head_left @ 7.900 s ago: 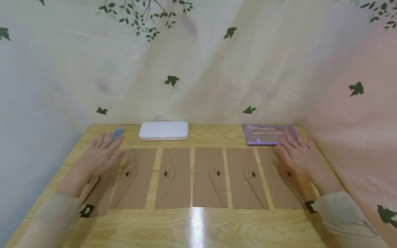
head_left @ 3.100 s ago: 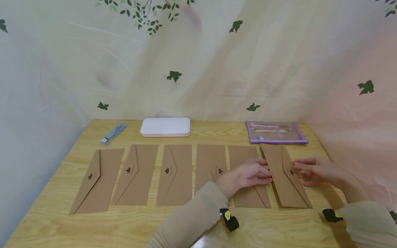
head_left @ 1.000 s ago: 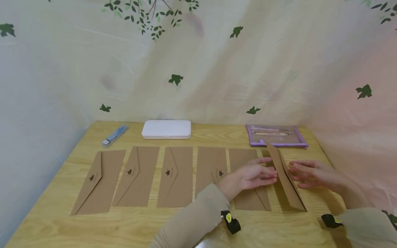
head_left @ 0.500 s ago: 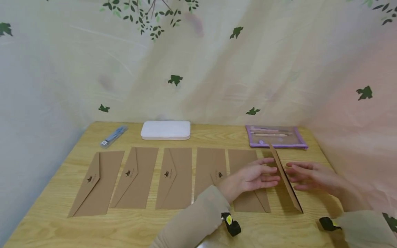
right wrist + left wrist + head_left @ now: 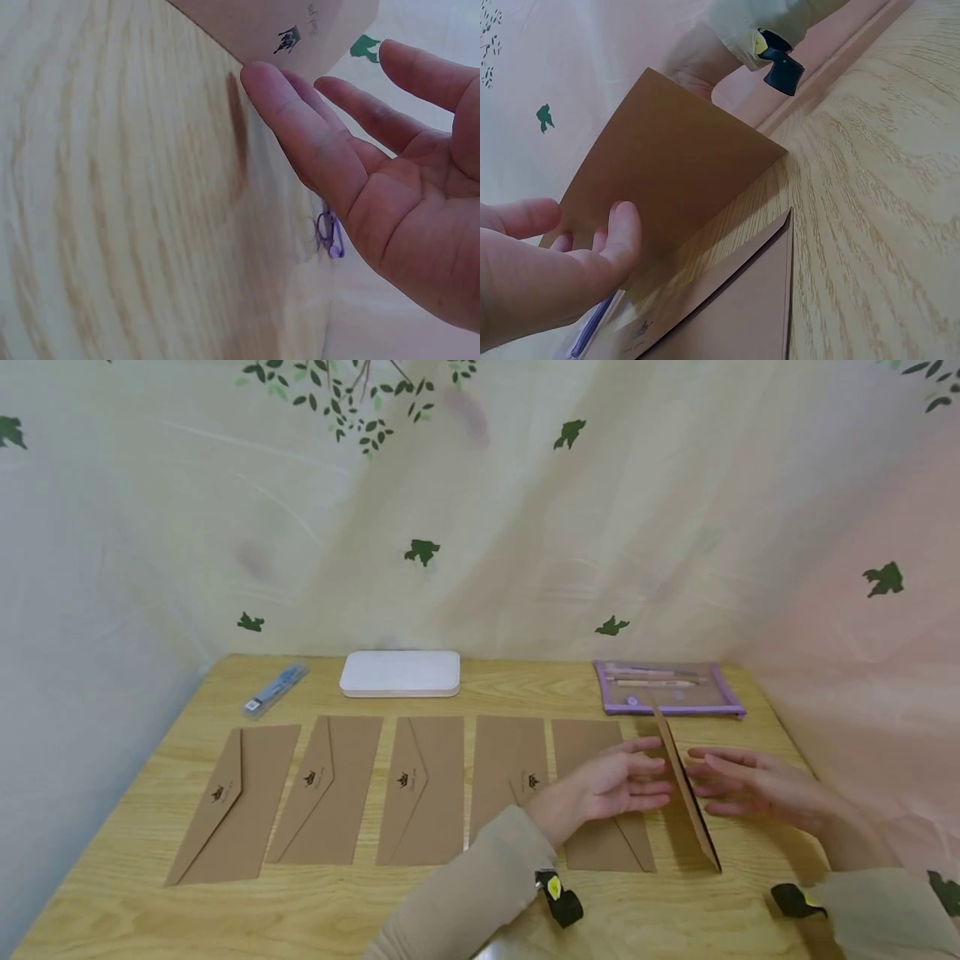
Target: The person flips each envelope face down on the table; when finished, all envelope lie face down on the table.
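Standing on edge on the wooden table (image 5: 465,910), the rightmost brown envelope (image 5: 686,793) is propped between the left hand (image 5: 611,785) and right hand (image 5: 750,781), fingers straight and loosely spread. Contact is apparently by fingertips; its far face is hidden, and the pencil pouch (image 5: 667,689) is partly overlapped.

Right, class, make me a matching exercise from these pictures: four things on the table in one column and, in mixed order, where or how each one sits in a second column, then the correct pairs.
Things
1. white case
2. purple pouch
3. blue pen pack
4. rightmost envelope

Places or states
A. stood on its long edge between the left hand and the right hand
B. far left corner of the table
C. far right, with pens inside
D. back middle, lying flat and closed

Pairs: 1-D, 2-C, 3-B, 4-A
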The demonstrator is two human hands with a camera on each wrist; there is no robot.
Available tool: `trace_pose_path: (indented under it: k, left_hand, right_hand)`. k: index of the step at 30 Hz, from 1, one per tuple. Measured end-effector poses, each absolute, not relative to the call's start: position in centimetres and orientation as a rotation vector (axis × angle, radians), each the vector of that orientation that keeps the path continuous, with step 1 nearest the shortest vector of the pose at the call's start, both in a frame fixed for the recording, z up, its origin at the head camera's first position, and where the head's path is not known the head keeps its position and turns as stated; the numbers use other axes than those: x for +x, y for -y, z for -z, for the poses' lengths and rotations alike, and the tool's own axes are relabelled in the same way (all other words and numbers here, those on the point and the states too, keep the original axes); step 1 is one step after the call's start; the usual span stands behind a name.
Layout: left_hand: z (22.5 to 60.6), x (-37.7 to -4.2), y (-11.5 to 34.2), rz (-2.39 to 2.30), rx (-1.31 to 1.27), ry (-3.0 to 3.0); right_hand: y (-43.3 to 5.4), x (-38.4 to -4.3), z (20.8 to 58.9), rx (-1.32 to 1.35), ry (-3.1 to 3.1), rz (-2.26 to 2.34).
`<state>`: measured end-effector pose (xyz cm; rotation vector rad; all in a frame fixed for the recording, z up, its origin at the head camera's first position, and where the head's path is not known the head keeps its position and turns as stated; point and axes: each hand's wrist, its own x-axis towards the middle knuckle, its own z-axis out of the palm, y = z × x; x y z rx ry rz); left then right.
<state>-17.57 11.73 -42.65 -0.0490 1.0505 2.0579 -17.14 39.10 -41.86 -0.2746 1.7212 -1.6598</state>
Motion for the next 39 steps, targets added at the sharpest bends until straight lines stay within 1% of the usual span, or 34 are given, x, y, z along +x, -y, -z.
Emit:
trace_pose_path:
  k: [10,21,39]
  left_hand:
    - [42.7,-17.8,-11.7,-2.053,-0.025,-1.034]
    - [43.0,-18.0,-11.8,-2.053,0.04,-1.01]
    - [42.8,-17.9,-12.5,-2.029,0.062,-1.028]
  right_hand:
    - [-37.8,-16.8,40.6,-0.345,-1.794,1.626]
    - [-36.8,-16.3,40.0,-0.356,-1.798,1.621]
    - [-36.6,-16.4,39.3,-0.428,-1.696,1.671]
